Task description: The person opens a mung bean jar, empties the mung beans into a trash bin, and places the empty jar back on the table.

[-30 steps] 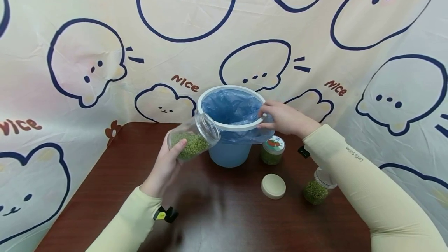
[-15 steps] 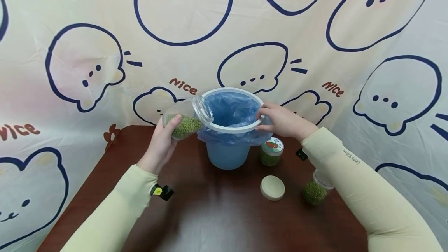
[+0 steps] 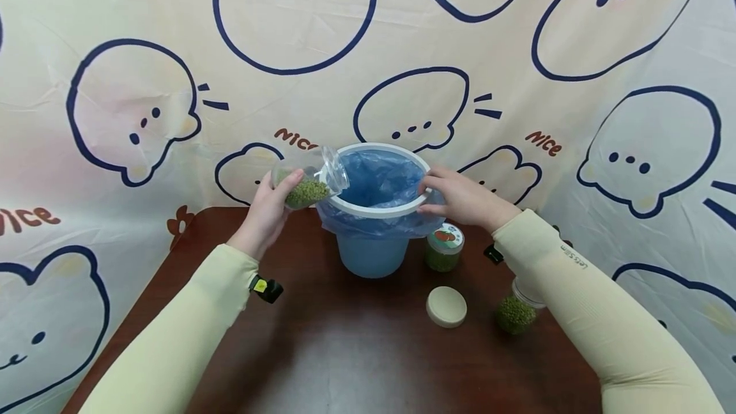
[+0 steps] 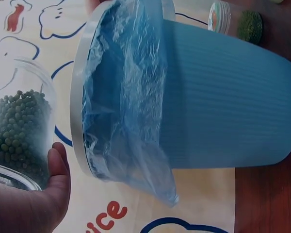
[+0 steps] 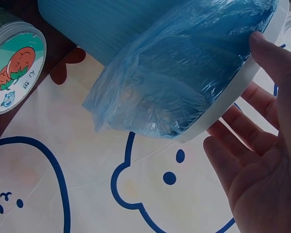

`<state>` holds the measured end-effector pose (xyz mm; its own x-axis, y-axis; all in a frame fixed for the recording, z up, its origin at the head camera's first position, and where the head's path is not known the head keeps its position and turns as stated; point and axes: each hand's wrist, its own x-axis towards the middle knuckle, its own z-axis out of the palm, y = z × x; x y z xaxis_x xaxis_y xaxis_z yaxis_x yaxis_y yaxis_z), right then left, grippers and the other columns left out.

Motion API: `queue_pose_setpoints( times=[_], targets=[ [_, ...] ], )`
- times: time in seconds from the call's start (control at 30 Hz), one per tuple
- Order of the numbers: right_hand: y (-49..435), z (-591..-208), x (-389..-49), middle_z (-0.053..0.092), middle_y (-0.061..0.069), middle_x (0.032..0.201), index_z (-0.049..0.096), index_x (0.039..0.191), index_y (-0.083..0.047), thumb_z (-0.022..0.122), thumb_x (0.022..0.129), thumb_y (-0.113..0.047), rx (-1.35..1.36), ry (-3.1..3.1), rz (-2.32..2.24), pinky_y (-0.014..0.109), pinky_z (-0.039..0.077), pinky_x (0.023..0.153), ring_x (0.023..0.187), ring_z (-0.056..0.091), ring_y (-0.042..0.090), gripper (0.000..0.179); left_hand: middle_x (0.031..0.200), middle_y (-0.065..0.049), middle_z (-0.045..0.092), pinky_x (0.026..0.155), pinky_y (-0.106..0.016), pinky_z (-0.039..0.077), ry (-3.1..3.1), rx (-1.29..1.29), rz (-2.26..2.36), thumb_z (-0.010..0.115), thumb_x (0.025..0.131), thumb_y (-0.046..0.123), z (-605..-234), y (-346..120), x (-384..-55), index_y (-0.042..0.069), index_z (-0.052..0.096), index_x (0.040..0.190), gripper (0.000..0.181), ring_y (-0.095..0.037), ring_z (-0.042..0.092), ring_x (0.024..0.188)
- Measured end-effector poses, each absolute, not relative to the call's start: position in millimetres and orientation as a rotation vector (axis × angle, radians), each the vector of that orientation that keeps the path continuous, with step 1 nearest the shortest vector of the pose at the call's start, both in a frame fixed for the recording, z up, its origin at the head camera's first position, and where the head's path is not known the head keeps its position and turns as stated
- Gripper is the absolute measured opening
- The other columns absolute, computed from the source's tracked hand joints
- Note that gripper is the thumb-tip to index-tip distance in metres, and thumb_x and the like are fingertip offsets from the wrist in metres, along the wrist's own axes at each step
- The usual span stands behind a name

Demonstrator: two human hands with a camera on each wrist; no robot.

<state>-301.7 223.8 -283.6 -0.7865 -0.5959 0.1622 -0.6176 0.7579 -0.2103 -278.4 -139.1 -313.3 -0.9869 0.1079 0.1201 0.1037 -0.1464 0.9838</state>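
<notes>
My left hand [image 3: 260, 217] grips a clear jar [image 3: 307, 191] part filled with green beans, probably mung beans. The jar is tipped on its side, its uncapped mouth right at the left part of the bin's rim. The beans lie against its lower wall. A blue trash bin [image 3: 372, 255] stands upright on the table, lined with a thin blue plastic bag [image 3: 376, 225] folded over the outside. My right hand [image 3: 462, 197] holds the bin's white rim [image 5: 228, 99] on the right, the thumb on one side and the fingers on the other.
On the dark wooden table [image 3: 345, 350] a cream lid [image 3: 446, 306] lies before the bin. A jar with a fruit-printed lid [image 3: 444, 249] stands beside the bin. Another jar of green beans [image 3: 515, 313] is farther right, partly behind the right sleeve. A cartoon-printed cloth [image 3: 322, 101] hangs behind.
My left hand has raised the jar and moved it up to the left of the bin's rim, tilting it closer to level. The right hand keeps its hold on the rim.
</notes>
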Motion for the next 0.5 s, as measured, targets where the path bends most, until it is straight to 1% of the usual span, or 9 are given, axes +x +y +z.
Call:
queue_pose_setpoints(
  times=[0.1,0.23,0.37,0.5],
  targets=[
    [224.5,-283.6,-302.1,0.061,0.008,0.118,0.066,0.111,-0.013,0.078,0.094,-0.030,0.996,-2.862,0.387,0.043,0.051,0.090,0.105,0.058,0.026,0.027,0.133,-0.001,0.045,0.099,-0.023,0.045,2.089,0.239,2.330,0.055,0.104,0.040,-311.6,-140.0,-282.6,0.013,0.035,0.143,0.052,-0.012,0.048,0.117],
    [225.2,-283.6,-302.5,0.061,0.008,0.119,0.067,0.112,-0.013,0.077,0.094,-0.029,1.012,-2.854,0.385,0.044,0.052,0.089,0.104,0.059,0.027,0.026,0.135,-0.001,0.044,0.105,-0.026,0.042,2.121,0.214,2.293,0.057,0.103,0.043,-309.7,-141.3,-286.1,0.014,0.032,0.148,0.059,-0.012,0.048,0.119],
    [225.8,-283.9,-302.4,0.061,0.009,0.120,0.067,0.112,-0.013,0.077,0.094,-0.028,1.016,-2.851,0.388,0.044,0.052,0.090,0.106,0.059,0.028,0.026,0.130,0.003,0.044,0.102,-0.023,0.043,2.136,0.204,2.274,0.059,0.102,0.044,-307.9,-142.3,-289.0,0.013,0.032,0.148,0.061,-0.011,0.049,0.118],
    [226.2,-284.4,-302.1,0.061,0.009,0.121,0.067,0.113,-0.012,0.077,0.094,-0.028,1.018,-2.849,0.393,0.044,0.052,0.090,0.107,0.059,0.030,0.026,0.127,0.004,0.045,0.098,-0.022,0.045,2.147,0.204,2.264,0.060,0.101,0.044,-306.6,-142.4,-291.5,0.013,0.033,0.147,0.061,-0.010,0.050,0.114]
  ],
)
